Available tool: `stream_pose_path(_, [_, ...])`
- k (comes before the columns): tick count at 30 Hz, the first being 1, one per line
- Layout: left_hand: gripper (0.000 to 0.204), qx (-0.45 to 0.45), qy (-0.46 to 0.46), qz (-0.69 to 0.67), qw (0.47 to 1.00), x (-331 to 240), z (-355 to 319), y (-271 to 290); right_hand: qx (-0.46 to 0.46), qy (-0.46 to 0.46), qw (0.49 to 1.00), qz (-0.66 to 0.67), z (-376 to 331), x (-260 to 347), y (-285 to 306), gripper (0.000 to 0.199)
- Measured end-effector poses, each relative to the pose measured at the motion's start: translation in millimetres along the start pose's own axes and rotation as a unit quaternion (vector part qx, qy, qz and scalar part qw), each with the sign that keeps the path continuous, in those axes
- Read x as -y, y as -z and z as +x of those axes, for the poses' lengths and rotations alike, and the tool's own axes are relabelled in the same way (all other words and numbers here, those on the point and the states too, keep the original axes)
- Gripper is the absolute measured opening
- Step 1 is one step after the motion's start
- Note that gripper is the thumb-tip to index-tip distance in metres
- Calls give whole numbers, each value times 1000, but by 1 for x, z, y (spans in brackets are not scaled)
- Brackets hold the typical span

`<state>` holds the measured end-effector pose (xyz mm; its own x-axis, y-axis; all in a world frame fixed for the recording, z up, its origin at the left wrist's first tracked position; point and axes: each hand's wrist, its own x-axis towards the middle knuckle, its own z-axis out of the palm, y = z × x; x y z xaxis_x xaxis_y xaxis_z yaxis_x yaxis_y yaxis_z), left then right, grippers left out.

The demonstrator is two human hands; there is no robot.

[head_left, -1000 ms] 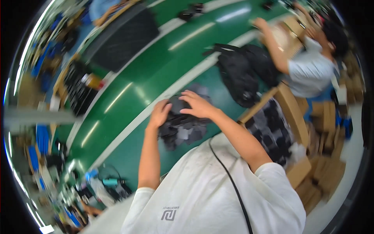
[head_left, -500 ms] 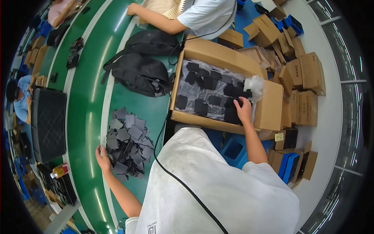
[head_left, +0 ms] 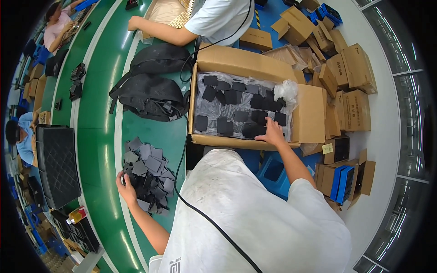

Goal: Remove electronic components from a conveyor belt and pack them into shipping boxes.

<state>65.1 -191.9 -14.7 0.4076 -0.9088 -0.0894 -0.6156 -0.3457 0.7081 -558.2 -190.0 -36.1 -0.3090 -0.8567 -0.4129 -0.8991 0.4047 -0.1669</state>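
A heap of flat, dark grey square pieces (head_left: 152, 161) lies on the green worktop at my left. My left hand (head_left: 127, 189) is at the heap's left edge, its thumb and fingers apart, touching the dark pieces there. In front of me stands an open cardboard box (head_left: 236, 142), lined with clear plastic film. Small black square pieces (head_left: 231, 97) lie in rows on the film. My right hand (head_left: 273, 134) reaches over the box's near right part, with thumb and fingers spread beside a dark piece (head_left: 251, 130). Whether it presses on that piece is hard to see.
A black bag (head_left: 152, 95) lies on the worktop beyond the heap. A black cable (head_left: 214, 223) runs across my shirt. Crumpled clear plastic (head_left: 287, 92) sits in the box's right corner. A blue bin (head_left: 275, 175) and cardboard cartons (head_left: 355, 109) stand to the right. A co-worker's arm (head_left: 164, 32) is ahead.
My left hand has moved inward onto the heap's edge. In the box, my right hand has shifted left and nearer to me, its thumb now lower. The whole view has shifted slightly.
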Motion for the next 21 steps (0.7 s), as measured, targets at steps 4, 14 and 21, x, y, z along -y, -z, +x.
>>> stream_pose_path(4, [31, 7, -10, -7, 1000, 1, -3, -8, -45, 36, 998, -2, 1, 3, -6, 96])
stream_pose_path(14, [28, 4, -29, 16, 999, -11, -8, 3, 49, 38, 946, 318, 12, 32, -4, 61])
stream_pose_path(21, [26, 27, -6, -16, 999, -17, -15, 3, -276, 83, 937, 196, 45, 12, -12, 43])
